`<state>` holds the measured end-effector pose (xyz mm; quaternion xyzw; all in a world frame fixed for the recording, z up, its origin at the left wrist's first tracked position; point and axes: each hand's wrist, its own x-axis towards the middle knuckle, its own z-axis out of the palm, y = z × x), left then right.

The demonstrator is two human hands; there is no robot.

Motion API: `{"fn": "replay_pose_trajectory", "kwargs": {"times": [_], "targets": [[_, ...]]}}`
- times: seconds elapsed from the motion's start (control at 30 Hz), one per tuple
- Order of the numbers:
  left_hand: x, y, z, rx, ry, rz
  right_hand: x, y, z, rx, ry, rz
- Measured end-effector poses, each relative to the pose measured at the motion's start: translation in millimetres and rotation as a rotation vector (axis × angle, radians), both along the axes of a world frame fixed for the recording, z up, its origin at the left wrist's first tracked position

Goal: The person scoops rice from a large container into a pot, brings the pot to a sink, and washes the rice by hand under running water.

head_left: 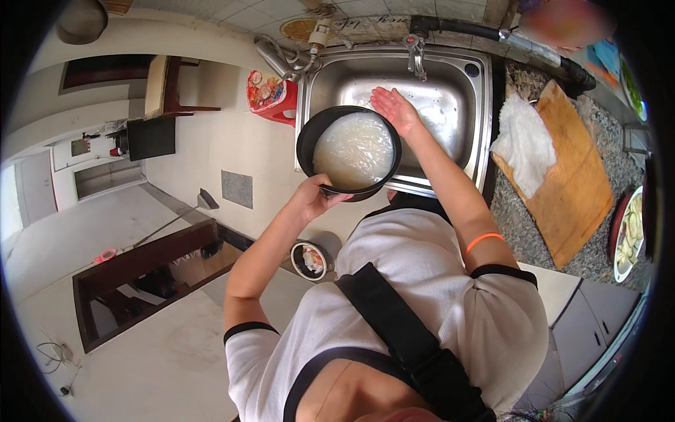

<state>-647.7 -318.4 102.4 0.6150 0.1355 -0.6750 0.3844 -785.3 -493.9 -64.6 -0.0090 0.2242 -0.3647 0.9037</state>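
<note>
My left hand grips the near rim of a dark round pot, thumb over the edge. Cloudy whitish water fills much of the pot, its surface rippled and shiny; what lies beneath is hard to make out. The pot is held over the near left edge of the steel sink. Beyond the pot's far right rim, my right hand is stretched out flat above the basin, palm up and holding nothing. Whether its wrist touches the rim, I cannot tell.
A faucet stands at the sink's back. On the right counter, a white cloth lies on a wooden cutting board, near a plate of pale slices. A red stool and a bin are left.
</note>
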Motion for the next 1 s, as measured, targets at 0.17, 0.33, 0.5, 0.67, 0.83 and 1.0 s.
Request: {"fn": "replay_pose_trajectory", "kwargs": {"times": [0.17,0.33,0.5,0.67,0.83,1.0], "targets": [[1,-6,7,0.044,0.003,-0.061,2,3,-8,0.121,-0.047,0.006],[1,-13,10,0.089,-0.029,-0.095,12,13,-30,0.173,-0.044,-0.066],[-1,-16,15,0.11,-0.087,-0.119,20,23,-43,0.27,-0.095,-0.137],[3,-18,14,0.134,-0.068,-0.124,24,30,-53,0.256,-0.127,-0.151],[1,-22,17,0.13,-0.072,-0.147,26,31,-57,0.215,-0.081,-0.156],[-1,-22,18,0.129,-0.086,-0.158,22,34,-55,0.309,-0.144,-0.15]]}}
